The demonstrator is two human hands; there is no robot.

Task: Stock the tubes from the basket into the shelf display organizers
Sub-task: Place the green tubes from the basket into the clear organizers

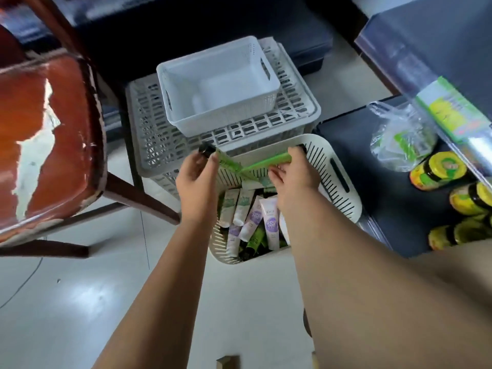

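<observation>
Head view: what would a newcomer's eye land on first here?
Centre frame, the left hand grips a black-capped green tube and the right hand grips a bright green tube, their ends meeting in a V above the cream slotted basket heaped with tubes. At left is a worn red chair seat; at right, yellow-lidded jars on a dark shelf.

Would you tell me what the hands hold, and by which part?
The left hand grips the left green tube, the right hand the right green tube, each near its cap.
</observation>
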